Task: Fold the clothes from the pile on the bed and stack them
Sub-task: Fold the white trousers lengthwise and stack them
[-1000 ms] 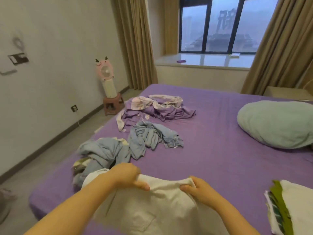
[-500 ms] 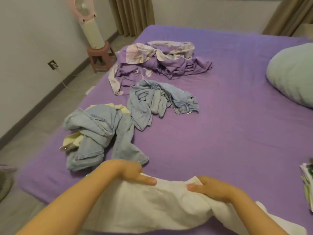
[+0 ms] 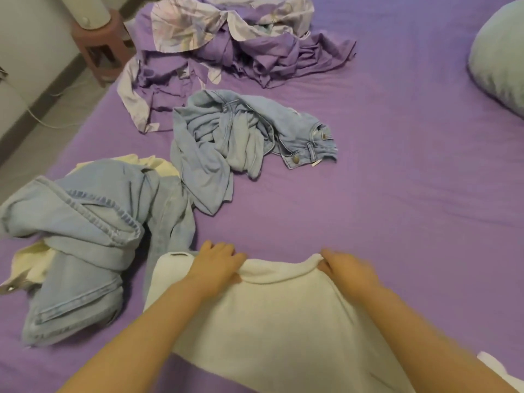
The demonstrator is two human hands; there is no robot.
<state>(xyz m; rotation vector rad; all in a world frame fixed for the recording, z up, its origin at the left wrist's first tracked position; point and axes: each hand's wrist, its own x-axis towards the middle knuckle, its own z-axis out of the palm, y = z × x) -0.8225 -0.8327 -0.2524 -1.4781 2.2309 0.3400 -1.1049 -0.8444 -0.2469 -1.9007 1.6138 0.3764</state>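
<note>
A bed (image 3: 368, 194) with a purple sheet fills nearly the whole view, with a strip of grey floor and wall along the left edge. At the near edge of the bed lies a white garment (image 3: 266, 316), spread flat with its long axis running from the person toward the middle of the bed and its far edge rolled over. The left hand (image 3: 215, 265) has its grip closed on that far edge near the left corner, fingers curled over the cloth. The right hand (image 3: 347, 272) holds the same edge at the right corner; it is blurred, but its fingers look curled round the fold. Both forearms lie over the garment.

Just to the left of the white garment, touching its left side, sits a crumpled pair of light jeans (image 3: 85, 245) on top of a cream piece of clothing (image 3: 34, 262). Farther up the bed lies a 2nd pair of light jeans (image 3: 241, 140), bunched, its waistband and button pointing right. Beyond that is a heap of purple clothes (image 3: 241, 49) with pale patterned parts. A pale green pillow (image 3: 502, 52) rests at the right edge. A reddish stool (image 3: 99, 43) stands on the floor at top left.
</note>
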